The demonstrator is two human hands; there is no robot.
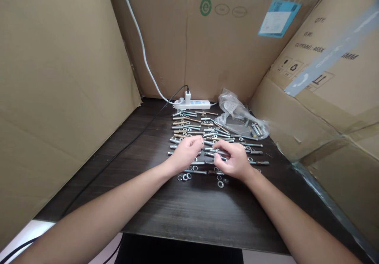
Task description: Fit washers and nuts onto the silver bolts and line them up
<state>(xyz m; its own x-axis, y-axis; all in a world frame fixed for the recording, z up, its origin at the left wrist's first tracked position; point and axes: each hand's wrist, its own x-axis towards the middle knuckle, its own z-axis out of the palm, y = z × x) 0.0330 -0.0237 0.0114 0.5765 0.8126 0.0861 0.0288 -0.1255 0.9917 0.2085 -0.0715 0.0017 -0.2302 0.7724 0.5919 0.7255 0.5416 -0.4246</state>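
Over the rows of metal bolts, my left hand (186,152) is closed in a pinch. A tiny light-coloured piece shows at its fingertips, too small to name. To its right, my right hand (235,159) is curled with thumb and forefinger apart. A silver bolt (218,151) shows in the gap between them, and I see no firm grip on it. Near the front lie flat washers (220,184) and, further left, several more washers (185,177). A long bolt (197,172) lies below my left hand. My hands hide part of the rows.
A white power strip (192,105) with a plugged-in adapter (187,97) stands at the back. Beside it lies a clear plastic bag (233,110) with metal parts. A black cable (127,143) crosses the dark table (166,212). Cardboard walls (160,39) enclose three sides.
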